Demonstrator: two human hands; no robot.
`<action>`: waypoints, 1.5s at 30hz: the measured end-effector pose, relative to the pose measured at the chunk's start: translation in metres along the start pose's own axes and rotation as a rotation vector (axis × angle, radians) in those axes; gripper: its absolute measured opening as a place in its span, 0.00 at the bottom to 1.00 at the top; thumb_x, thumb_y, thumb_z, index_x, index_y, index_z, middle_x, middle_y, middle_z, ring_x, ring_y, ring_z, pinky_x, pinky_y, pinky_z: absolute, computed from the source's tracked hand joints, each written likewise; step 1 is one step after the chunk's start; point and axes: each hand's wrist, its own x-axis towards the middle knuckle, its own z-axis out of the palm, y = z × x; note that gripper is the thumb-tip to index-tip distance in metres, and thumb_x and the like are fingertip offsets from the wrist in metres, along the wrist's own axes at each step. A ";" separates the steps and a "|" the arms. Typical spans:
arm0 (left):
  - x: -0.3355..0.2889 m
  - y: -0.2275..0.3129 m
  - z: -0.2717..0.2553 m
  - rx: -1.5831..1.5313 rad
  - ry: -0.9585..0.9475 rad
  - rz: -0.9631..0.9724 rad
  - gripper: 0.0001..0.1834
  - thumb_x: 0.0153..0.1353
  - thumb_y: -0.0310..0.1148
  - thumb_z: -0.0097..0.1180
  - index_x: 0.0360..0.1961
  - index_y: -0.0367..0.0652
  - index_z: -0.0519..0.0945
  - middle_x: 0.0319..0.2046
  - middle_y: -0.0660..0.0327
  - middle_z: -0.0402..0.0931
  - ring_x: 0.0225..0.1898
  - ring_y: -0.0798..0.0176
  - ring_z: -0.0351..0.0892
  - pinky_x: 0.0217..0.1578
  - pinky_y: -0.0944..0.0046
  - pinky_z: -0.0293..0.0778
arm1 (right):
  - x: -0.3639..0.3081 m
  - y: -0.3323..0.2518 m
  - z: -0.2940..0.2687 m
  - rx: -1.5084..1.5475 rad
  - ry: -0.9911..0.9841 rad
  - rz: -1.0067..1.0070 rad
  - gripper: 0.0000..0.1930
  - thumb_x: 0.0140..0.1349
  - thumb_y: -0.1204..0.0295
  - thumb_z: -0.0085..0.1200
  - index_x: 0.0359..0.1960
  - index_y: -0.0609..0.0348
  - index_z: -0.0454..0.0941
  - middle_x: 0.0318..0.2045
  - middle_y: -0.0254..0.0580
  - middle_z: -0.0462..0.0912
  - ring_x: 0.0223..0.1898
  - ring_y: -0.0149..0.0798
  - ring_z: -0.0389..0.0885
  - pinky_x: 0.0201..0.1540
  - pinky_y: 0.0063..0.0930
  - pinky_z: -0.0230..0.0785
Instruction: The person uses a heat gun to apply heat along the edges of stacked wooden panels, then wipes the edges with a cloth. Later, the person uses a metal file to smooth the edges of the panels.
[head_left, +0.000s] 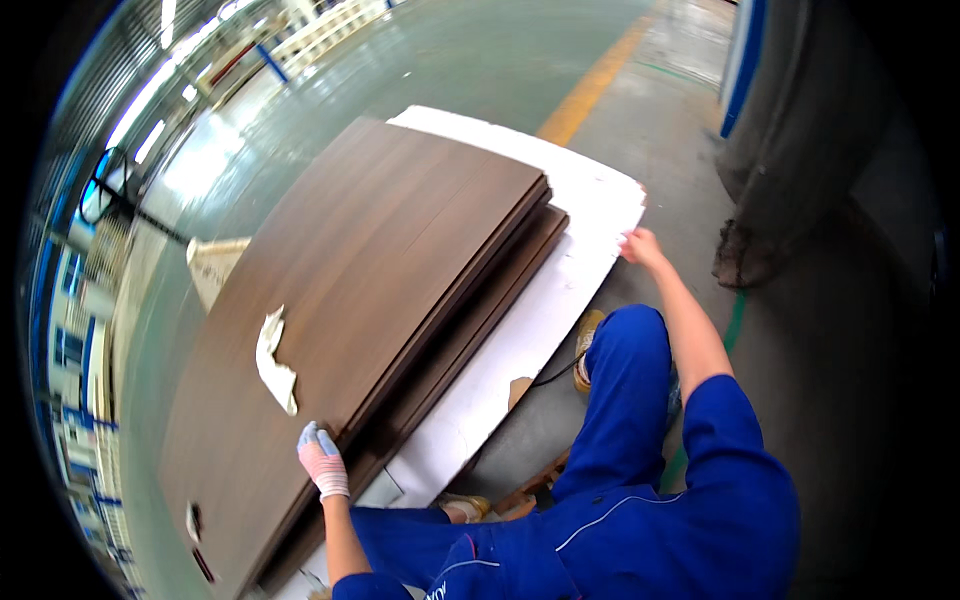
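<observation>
Several brown panels lie stacked on a white board. The gloved left hand touches their near right edge; the bare right hand curls at the board's right edge, near its far corner. Whether either grips, I cannot tell. A pale scrap lies atop the panels.

Blue short-sleeved shirt, white piping; blue trousers; tan shoes; left hand in pink-and-white glove.

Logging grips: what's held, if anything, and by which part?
Left hand is at the near edge of the top brown panel, right hand by the right corner of the white board; whether either grips is unclear.
</observation>
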 end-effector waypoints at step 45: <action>0.154 0.228 0.134 -0.017 -0.772 0.103 0.53 0.48 0.24 0.68 0.71 0.41 0.46 0.71 0.44 0.39 0.72 0.48 0.42 0.68 0.49 0.48 | 0.120 -0.038 0.123 0.175 -0.167 -0.516 0.25 0.57 0.91 0.38 0.52 0.60 0.78 0.49 0.49 0.81 0.50 0.43 0.79 0.58 0.27 0.68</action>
